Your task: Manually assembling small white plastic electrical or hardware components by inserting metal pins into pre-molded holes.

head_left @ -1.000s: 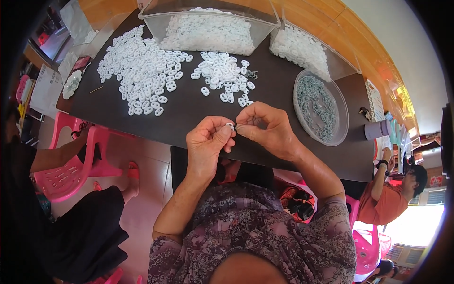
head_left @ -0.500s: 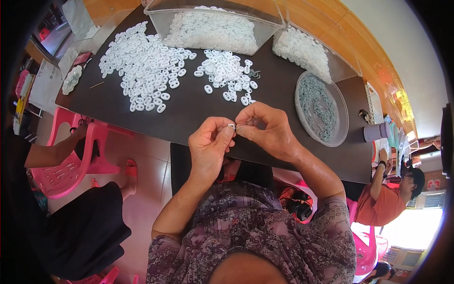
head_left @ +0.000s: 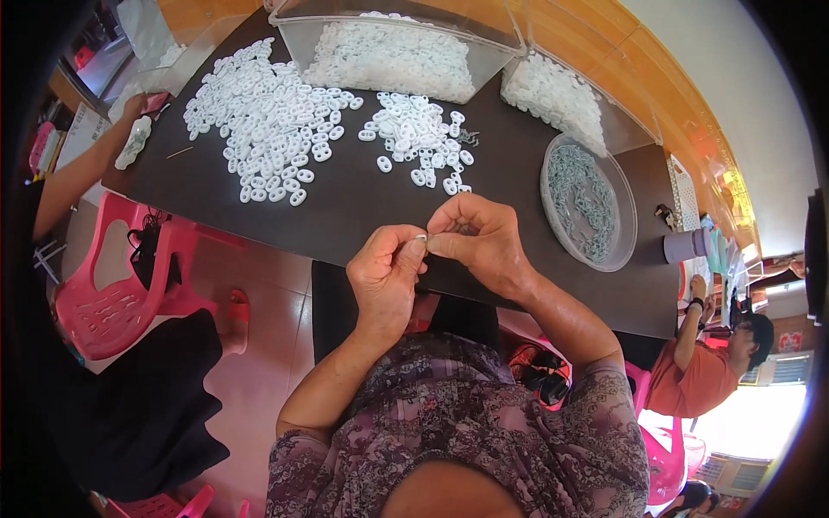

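Just off the table's near edge, my left hand (head_left: 384,269) pinches a small white plastic piece (head_left: 420,237) between thumb and forefinger. My right hand (head_left: 484,249) presses thumb and finger together against that same piece; whatever it grips there is hidden or too small to make out. Beyond my hands lies a small pile of white oval two-holed plastic pieces (head_left: 414,125), with a few grey-green metal bits (head_left: 468,137) at its right side. A larger pile of the same pieces (head_left: 268,129) spreads to the left.
A round clear tray (head_left: 628,207) of grey-green metal pieces sits at right. Clear plastic bins (head_left: 488,65) of white pieces line the far side. A co-worker's arm (head_left: 82,177) reaches onto the left table end near a pink chair (head_left: 108,302). Another person (head_left: 695,371) sits right.
My right thumb and finger have closed in on the white piece at my left fingertips. At the left, the co-worker's arm has moved from the chair up to the table.
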The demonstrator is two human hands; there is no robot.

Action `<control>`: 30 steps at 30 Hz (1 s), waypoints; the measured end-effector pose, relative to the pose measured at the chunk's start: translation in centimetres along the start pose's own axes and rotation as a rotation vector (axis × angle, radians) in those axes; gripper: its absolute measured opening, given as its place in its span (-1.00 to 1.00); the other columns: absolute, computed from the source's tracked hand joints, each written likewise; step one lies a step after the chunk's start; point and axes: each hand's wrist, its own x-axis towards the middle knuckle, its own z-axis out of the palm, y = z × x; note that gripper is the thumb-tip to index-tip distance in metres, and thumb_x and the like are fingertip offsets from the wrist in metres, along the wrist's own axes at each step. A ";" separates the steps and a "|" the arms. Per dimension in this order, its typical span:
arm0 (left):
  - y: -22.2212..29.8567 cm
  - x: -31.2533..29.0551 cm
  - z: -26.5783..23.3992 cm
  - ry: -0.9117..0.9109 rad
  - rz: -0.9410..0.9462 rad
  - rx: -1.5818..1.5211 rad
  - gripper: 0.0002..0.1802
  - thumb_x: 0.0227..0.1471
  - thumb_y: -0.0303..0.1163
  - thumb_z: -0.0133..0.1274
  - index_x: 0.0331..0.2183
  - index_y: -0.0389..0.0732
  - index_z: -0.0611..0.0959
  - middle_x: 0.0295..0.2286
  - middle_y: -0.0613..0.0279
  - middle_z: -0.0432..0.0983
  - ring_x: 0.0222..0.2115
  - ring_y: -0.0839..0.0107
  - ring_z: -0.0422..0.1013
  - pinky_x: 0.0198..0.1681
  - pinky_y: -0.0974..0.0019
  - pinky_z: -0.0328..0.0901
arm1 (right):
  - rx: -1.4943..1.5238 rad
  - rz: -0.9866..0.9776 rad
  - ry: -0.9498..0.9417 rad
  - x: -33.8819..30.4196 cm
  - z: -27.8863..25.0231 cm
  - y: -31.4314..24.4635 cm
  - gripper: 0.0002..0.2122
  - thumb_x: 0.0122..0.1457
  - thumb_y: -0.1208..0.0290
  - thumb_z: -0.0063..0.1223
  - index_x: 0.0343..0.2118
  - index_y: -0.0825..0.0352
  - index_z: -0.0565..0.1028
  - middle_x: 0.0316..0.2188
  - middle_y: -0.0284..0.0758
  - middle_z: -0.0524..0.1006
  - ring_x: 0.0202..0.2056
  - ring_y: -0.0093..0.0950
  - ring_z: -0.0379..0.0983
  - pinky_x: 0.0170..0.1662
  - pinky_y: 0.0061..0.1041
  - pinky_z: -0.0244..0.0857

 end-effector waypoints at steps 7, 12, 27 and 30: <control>-0.4 0.4 0.0 0.005 -0.115 -0.205 -0.88 0.05 -0.47 0.03 -0.38 -0.34 0.54 -0.54 0.30 0.45 -0.60 0.63 0.32 -0.56 0.57 0.24 | -0.045 0.020 -0.001 0.1 0.0 0.1 -0.94 -0.03 0.60 0.10 -0.48 0.41 0.46 -0.56 -0.42 0.48 -0.50 -0.71 0.37 -0.43 -0.68 0.28; -0.3 0.9 0.0 0.017 -0.120 -0.281 -0.89 0.04 -0.50 0.03 -0.38 -0.36 0.54 -0.54 0.25 0.45 -0.62 0.58 0.33 -0.57 0.53 0.26 | -0.059 0.053 -0.052 0.1 -0.7 -0.5 -0.91 0.00 0.59 0.11 -0.40 0.40 0.48 -0.48 -0.45 0.49 -0.42 -0.72 0.38 -0.33 -0.71 0.27; 0.1 1.5 -0.8 0.044 -0.161 -0.351 -0.83 0.03 -0.55 0.00 -0.28 -0.39 0.55 -0.53 0.21 0.46 -0.62 0.56 0.35 -0.59 0.53 0.26 | -0.975 -0.472 0.326 2.5 -5.5 3.9 -0.91 -0.09 0.57 0.11 -0.45 0.32 0.52 -0.56 -0.26 0.44 -0.44 -0.31 0.37 -0.38 -0.40 0.25; 0.0 1.5 -0.8 0.036 -0.155 -0.345 -0.83 0.03 -0.55 0.00 -0.27 -0.38 0.55 -0.53 0.20 0.46 -0.61 0.56 0.36 -0.58 0.53 0.27 | -0.923 -0.499 0.344 2.9 -5.1 4.0 -0.92 -0.09 0.53 0.13 -0.48 0.32 0.52 -0.59 -0.29 0.42 -0.48 -0.31 0.35 -0.40 -0.37 0.23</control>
